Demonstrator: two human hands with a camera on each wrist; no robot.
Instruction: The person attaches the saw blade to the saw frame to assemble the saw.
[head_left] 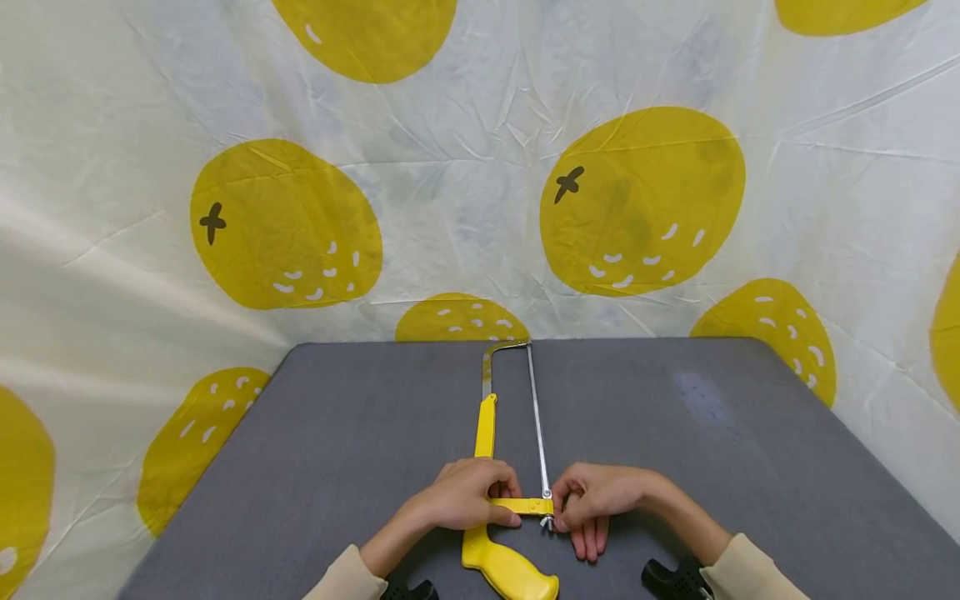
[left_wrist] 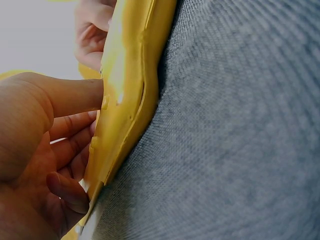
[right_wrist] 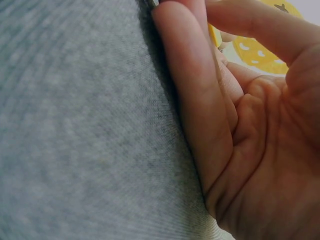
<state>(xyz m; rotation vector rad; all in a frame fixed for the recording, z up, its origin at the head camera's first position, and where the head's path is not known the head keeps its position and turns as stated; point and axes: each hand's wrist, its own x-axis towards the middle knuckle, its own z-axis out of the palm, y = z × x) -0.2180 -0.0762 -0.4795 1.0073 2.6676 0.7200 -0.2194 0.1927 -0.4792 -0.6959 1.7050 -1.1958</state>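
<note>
On the worktop (head_left: 360,433), our left hand (head_left: 471,493) aptly grips the likely stiff hacksaw frame (head_left: 486,425); our right hand (head_left: 600,493) pinches the wing nut (head_left: 547,523).

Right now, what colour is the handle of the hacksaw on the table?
The saw handle is yellow, best seen in the head view.

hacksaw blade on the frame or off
On: the blade spans the frame, from far tip to yellow arm beside the right hand.
</note>
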